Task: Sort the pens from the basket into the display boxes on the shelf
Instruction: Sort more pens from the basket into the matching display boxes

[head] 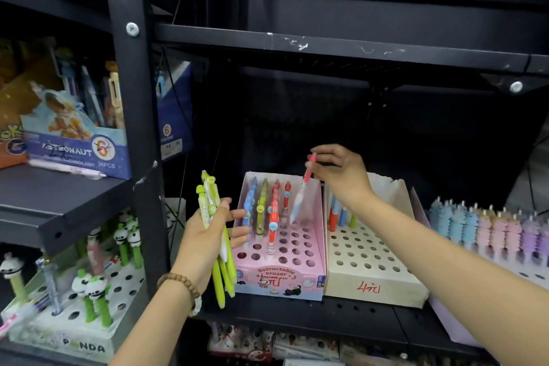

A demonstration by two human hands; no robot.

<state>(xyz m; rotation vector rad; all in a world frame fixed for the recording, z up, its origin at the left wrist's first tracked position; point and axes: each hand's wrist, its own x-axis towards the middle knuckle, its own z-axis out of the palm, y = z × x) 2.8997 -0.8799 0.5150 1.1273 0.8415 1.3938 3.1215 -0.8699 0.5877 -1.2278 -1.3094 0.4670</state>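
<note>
Carefully lowered red pen (302, 187), pinched in right fingers (319, 168), tip-first toward pink box (315, 249) hole; left hand (208, 235) clutched green pens (221, 270).

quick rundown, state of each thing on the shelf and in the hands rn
left hand: shut on a bundle of green pens
right hand: pinching a red-topped pen, tilted, tip over the pink box
pink box: partly filled, back rows hold upright pens, front holes bare
beige box: a few pens at the back, mostly bare holes
</note>
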